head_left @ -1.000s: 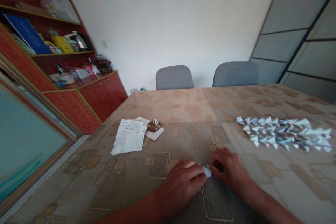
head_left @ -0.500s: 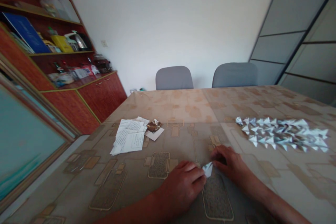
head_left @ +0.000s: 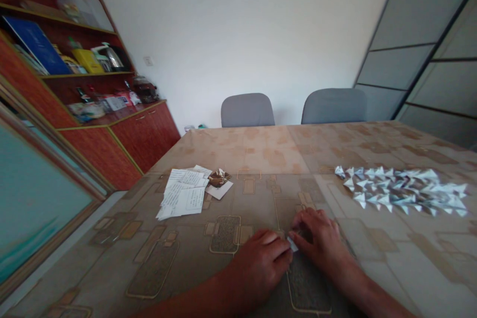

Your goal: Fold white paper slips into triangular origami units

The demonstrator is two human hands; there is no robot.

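A small folded white paper piece (head_left: pixel 292 244) shows between my two hands, low over the patterned table; much of it is hidden by fingers. My left hand (head_left: pixel 261 261) pinches its left side, fingers curled together. From the right, my right hand (head_left: pixel 316 238) closes on the other side with thumb and fingertips. Far to the right lie rows of pointed folded paper pieces (head_left: pixel 404 190). Left of my hands rests a loose pile of white sheets with writing (head_left: pixel 186 193), and beside it a card with a brown picture (head_left: pixel 219 179).
The patterned table (head_left: pixel 238 149) stretches from beneath my hands to the wall. Two grey chairs (head_left: pixel 247 110) stand behind its far edge. A red-brown cabinet (head_left: pixel 145 131) with filled shelves is at the left, grey panels (head_left: pixel 400 67) at the right.
My right hand has moved slightly left, closer to my left hand, and now covers more of the folded paper. My left hand has barely moved.
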